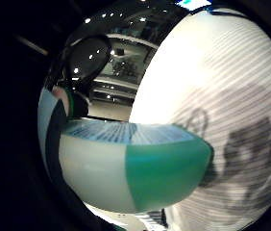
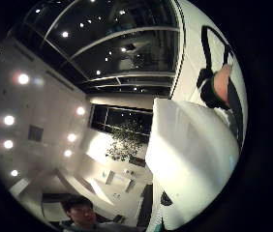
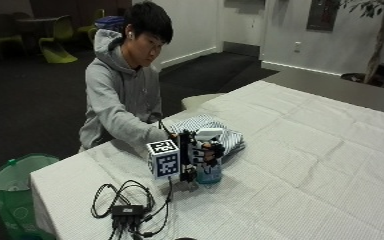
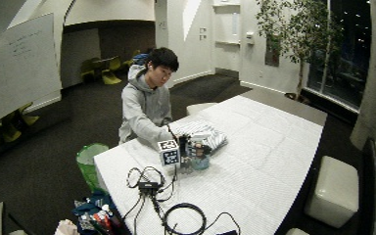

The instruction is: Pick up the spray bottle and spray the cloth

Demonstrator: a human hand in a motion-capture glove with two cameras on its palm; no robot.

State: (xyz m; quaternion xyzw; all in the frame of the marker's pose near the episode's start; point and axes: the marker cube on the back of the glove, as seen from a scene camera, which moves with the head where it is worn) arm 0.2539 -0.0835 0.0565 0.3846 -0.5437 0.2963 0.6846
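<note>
Striped cloth lies folded on the white-covered worktop, just behind the spot where I am working, so a spray aimed away from me should land on it without much turning. My gloved right hand is wrapped around the spray bottle, fingers curled on its neck below the white spray head, and the bottle stands upright with its pale blue base at or just above the worktop; I cannot tell whether it has left the surface. In the little-finger-side palm view the bottle's white and green label fills the lower half, very close to the palm, with the striped cloth spreading behind it, which tells me the bottle sits right beside the cloth. The thumb-side view shows the white bottle body against the palm and mostly ceiling beyond. I judge the grasp is made and the lift and aiming are what comes next. My bare hand is hidden behind the rig.
</note>
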